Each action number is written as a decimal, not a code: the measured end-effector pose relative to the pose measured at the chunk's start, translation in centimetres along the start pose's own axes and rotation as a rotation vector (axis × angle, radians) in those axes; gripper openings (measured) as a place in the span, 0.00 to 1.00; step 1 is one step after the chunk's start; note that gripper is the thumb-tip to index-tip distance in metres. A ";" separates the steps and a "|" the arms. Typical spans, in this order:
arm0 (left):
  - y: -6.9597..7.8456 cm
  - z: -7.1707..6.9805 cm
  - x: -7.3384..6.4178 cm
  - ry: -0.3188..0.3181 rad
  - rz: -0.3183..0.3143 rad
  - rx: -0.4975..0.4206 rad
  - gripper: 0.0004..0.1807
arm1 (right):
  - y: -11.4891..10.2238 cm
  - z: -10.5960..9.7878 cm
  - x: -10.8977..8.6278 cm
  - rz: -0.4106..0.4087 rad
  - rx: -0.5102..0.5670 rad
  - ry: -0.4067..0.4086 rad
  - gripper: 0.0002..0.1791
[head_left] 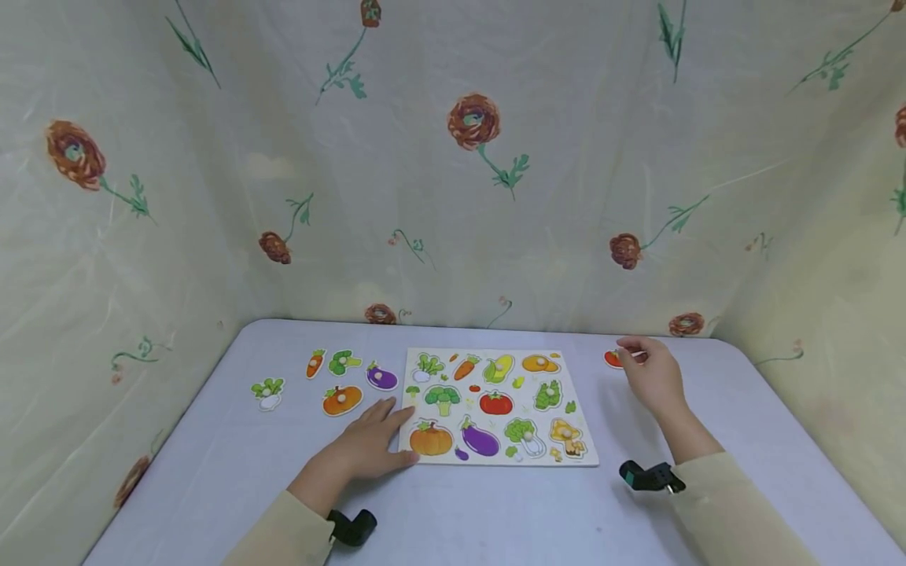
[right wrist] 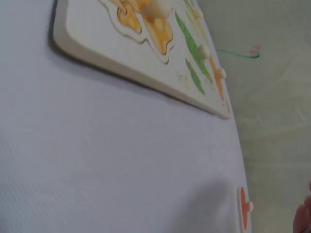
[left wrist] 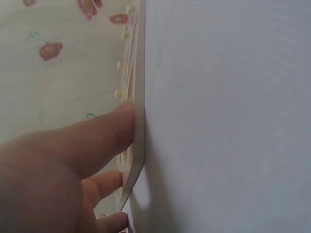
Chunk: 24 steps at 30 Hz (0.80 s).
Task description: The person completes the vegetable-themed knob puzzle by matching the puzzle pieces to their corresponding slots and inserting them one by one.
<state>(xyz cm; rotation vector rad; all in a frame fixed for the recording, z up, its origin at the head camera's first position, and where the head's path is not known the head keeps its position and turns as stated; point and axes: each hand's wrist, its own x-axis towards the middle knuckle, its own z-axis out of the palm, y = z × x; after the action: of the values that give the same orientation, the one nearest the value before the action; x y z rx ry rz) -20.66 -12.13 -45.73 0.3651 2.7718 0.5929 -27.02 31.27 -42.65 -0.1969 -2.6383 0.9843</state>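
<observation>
A wooden vegetable puzzle board [head_left: 503, 468] lies flat on the table. My left hand [head_left: 364, 444] rests at its left edge, the thumb along the near corner and the fingers spread beside the side edge; the left wrist view shows the thumb [left wrist: 109, 133] against the board's rim. To the right of the board, my right hand [head_left: 653, 376] hovers by a tomato piece [head_left: 612, 359], fingers loosely bent. In the right wrist view the tomato piece [right wrist: 243, 209] lies on the table with its knob showing, and the fingers [right wrist: 302, 219] are apart from it.
Left of the board lie a white radish piece [head_left: 268, 395], a carrot piece [head_left: 314, 365], a broccoli piece [head_left: 344, 362], an eggplant piece [head_left: 382, 376] and a pumpkin piece [head_left: 343, 401]. Knobbed mushroom [head_left: 568, 432] and corn [head_left: 499, 368] pieces sit in the board. A flowered curtain [head_left: 552, 259] surrounds the table.
</observation>
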 end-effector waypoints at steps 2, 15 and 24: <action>0.1 -0.1 -0.1 -0.001 -0.004 -0.005 0.42 | 0.8 0.1 0.4 0.022 -0.006 -0.001 0.18; -0.1 0.3 0.2 -0.004 -0.002 0.004 0.43 | 5.3 2.0 2.8 0.112 0.025 -0.087 0.21; -0.1 0.2 0.2 -0.007 0.001 0.006 0.43 | 5.9 3.0 4.0 0.158 0.025 -0.100 0.22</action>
<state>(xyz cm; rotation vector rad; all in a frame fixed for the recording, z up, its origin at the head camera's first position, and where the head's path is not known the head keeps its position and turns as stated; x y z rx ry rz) -20.83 -12.08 -45.97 0.3696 2.7672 0.5822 -31.70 34.79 -47.70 -0.3637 -2.7337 1.1029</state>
